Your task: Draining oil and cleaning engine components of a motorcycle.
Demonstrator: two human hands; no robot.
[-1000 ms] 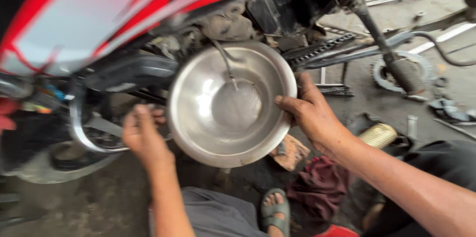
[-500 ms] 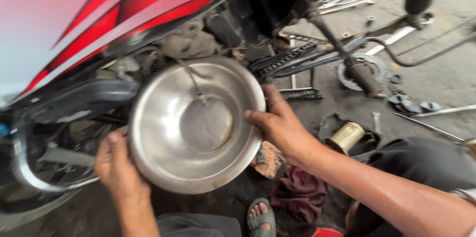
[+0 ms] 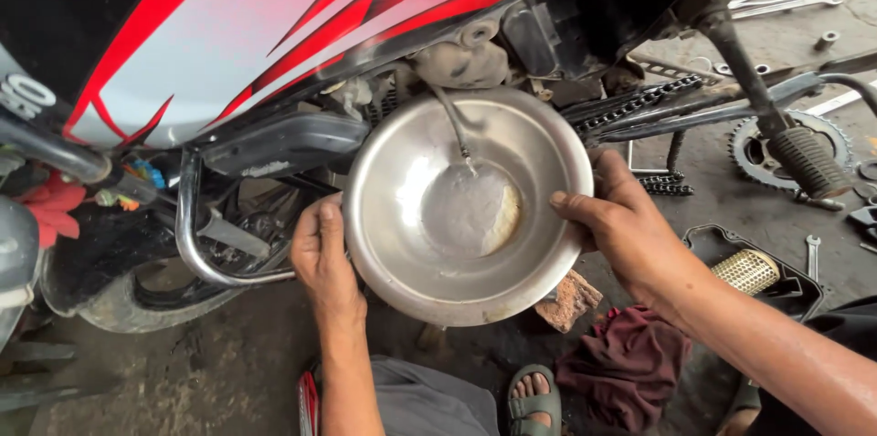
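While held: one steel bowl (image 3: 468,206) | two hands (left hand (image 3: 322,253), right hand (image 3: 619,226))

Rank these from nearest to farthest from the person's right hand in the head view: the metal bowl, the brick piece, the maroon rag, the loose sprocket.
From the right hand:
1. Metal bowl: gripped at its right rim.
2. Brick piece: just below the hand, on the floor.
3. Maroon rag: lower, under the forearm.
4. Loose sprocket: far right, behind the footpeg.
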